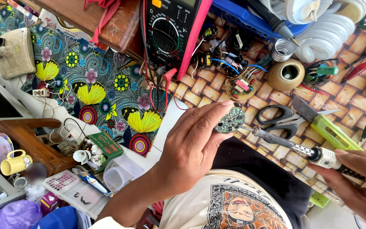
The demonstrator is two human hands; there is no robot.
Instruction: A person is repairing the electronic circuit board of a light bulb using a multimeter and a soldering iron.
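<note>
1. The table [361,99] has a mat that looks like woven brown squares. Beside it hangs a bright cloth [94,91] with yellow butterflies and flowers.
2. The left hand [191,146] is closed on a small round circuit board [230,120], pinched between thumb and fingers, just above the table edge.
3. The right hand [363,182] is wrapped tight around the handle of a soldering iron [295,146]. The iron's tip touches the edge of the round board.
4. Just past the iron lie black scissors [278,118] and a green knife [325,125]. Close by sit a tan round pot [286,74], a metal spring stand [280,50] and another round board with wires [240,87].
5. A black meter with a pink edge [172,32] rests at the top, with red wires hanging down.
6. White curly lamp bulbs [327,29] lie in the top corner.
7. On the floor side are a yellow mug [15,163], a green box [106,146] and a clear tub [117,176].
</note>
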